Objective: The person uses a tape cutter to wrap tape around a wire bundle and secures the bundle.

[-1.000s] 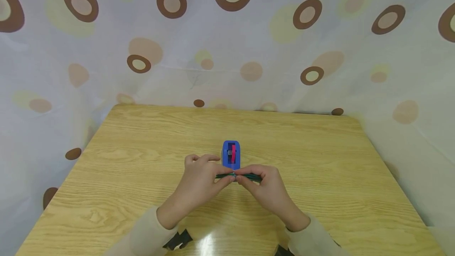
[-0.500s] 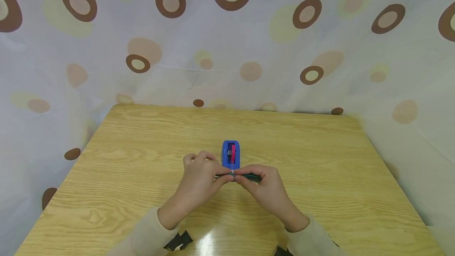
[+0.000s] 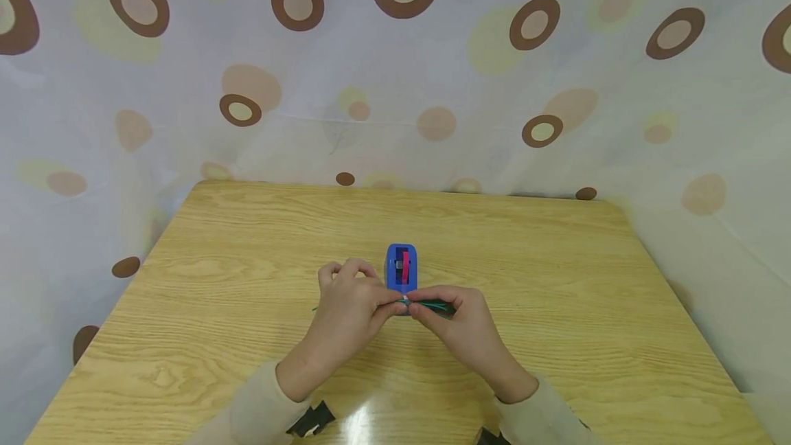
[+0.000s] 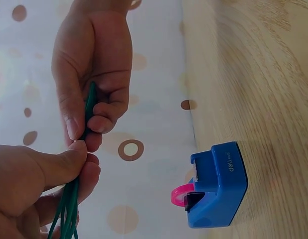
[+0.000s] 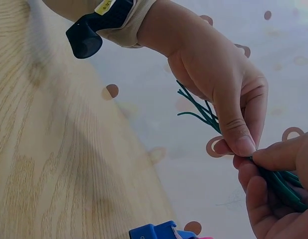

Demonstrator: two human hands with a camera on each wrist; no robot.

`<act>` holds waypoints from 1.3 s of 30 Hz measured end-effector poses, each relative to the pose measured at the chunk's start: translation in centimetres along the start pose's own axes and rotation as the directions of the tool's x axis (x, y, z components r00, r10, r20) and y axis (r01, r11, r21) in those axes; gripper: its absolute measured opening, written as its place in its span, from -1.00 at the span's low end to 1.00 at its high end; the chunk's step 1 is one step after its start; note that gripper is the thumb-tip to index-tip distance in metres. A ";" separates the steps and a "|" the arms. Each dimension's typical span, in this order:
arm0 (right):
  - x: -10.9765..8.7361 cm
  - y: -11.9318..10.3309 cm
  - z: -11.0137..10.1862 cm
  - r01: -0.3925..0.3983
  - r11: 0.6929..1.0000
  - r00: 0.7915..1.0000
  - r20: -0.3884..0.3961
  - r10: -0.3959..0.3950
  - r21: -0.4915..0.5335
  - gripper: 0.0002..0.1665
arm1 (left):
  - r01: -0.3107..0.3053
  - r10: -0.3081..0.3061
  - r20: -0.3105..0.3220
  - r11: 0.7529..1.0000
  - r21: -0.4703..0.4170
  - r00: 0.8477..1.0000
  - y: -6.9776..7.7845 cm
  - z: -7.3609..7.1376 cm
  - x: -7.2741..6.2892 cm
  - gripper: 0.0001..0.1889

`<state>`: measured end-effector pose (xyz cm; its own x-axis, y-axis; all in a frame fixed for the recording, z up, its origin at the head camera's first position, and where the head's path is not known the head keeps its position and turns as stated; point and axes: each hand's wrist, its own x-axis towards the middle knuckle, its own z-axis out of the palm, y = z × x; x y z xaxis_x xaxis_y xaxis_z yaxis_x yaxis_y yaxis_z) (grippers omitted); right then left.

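Observation:
Both hands meet over the table's middle on a bundle of thin green strands, like wires or cords [image 4: 69,209]. The left hand [image 3: 346,311] pinches it between thumb and index finger; its other fingers are bent and raised in the head view. Loose strand ends stick out past this hand in the right wrist view. Thumb and fingers of the right hand [image 3: 469,325] pinch the bundle right beside the left fingertips, with the thicker part [image 5: 281,189] lying along its palm. A small pale spot shows between the fingertips, too small to identify. Just beyond stands a blue tape dispenser [image 3: 392,280].
A pink ring [image 4: 181,195] sits in the dispenser, whose cutter edge shows in the left wrist view. The wooden table [image 3: 525,246] meets a spotted cloth backdrop [image 3: 395,74]. Black straps or mounts [image 3: 312,421] hang at the sleeves.
The left hand's raised fingers have lifted slightly, and its wrist has shifted a little. A green strand tip now shows left of that hand. The right hand and dispenser stay nearly still.

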<state>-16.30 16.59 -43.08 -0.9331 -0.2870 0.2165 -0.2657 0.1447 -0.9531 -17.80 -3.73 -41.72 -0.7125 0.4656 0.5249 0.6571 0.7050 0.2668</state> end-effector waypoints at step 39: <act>0.2 1.0 -0.1 -0.007 1.000 1.000 0.009 0.007 -0.020 -0.85 | -0.039 0.039 0.060 0.999 -0.005 0.997 -0.7 0.6 -0.4 -0.85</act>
<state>-16.77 16.72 -43.95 -0.9328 -0.2946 0.2077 -0.2640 0.1659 -0.9502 -18.17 -4.08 -42.59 -0.6998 0.5237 0.4857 0.6855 0.6836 0.2506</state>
